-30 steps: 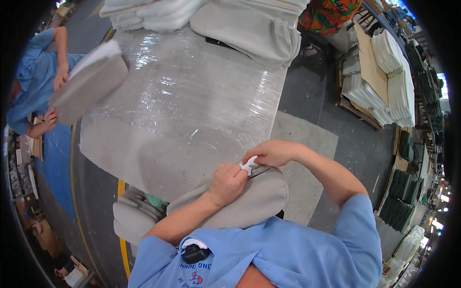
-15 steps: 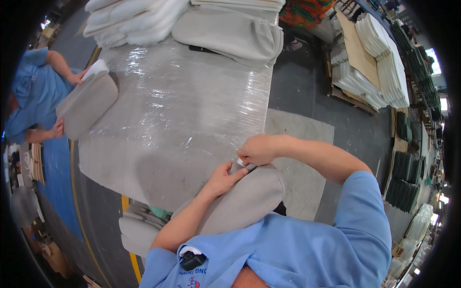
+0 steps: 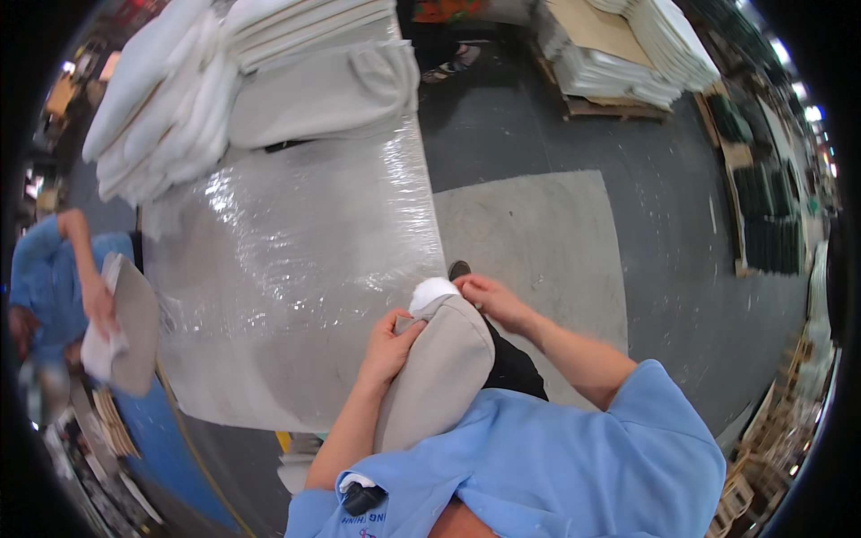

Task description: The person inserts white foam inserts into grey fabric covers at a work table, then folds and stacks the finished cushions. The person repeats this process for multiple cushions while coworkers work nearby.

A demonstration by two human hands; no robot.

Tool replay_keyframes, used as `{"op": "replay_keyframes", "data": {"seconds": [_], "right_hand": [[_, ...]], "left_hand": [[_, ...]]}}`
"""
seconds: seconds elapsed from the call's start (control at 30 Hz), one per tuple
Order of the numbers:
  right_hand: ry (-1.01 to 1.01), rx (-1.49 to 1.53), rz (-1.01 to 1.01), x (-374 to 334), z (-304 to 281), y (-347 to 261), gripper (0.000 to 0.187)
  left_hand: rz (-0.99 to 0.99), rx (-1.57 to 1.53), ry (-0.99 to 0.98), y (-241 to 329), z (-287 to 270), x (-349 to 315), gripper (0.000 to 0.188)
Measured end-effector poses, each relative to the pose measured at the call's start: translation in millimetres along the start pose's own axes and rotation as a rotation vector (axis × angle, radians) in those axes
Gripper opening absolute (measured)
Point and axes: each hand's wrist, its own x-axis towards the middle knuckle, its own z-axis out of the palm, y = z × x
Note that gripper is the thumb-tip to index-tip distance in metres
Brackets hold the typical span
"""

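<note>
A grey fabric cushion cover (image 3: pixel 439 363) lies slanted against my body, its mouth at the table's right edge. White padding (image 3: pixel 433 290) bulges out of that mouth. My left hand (image 3: pixel 392 348) is closed on the left side of the cover's rim, thumb on top. On the other side, my right hand (image 3: pixel 491 299) pinches the rim beside the padding; its fingertips are partly hidden. Most of the padding is out of sight inside the cover.
The table (image 3: pixel 287 251) is wrapped in shiny clear film. White padding stacks (image 3: pixel 166 108) and folded grey covers (image 3: pixel 323 94) lie at its far end. On the left, a co-worker (image 3: pixel 67 278) in blue handles another grey piece (image 3: pixel 134 332). A loaded pallet (image 3: pixel 619 103) stands far right.
My view has turned, so the table sits further left. My right hand has moved to the right side of the cover's mouth, and more white padding shows there. The co-worker's grey piece is turned differently.
</note>
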Motion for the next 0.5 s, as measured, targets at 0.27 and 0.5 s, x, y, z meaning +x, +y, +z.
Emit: {"op": "replay_keyframes", "data": {"seconds": [0.27, 0.5], "right_hand": [[0.013, 0.379, -0.192, -11.6, 18.9, 64.2, 0.017], [0.444, 0.882, -0.083, -37.8, 37.9, 37.6, 0.011]], "left_hand": [[-0.152, 0.066, -0.132, -6.5, -35.6, -17.5, 0.03], [0.088, 0.559, -0.013, 17.7, 12.2, -12.5, 0.029]]}}
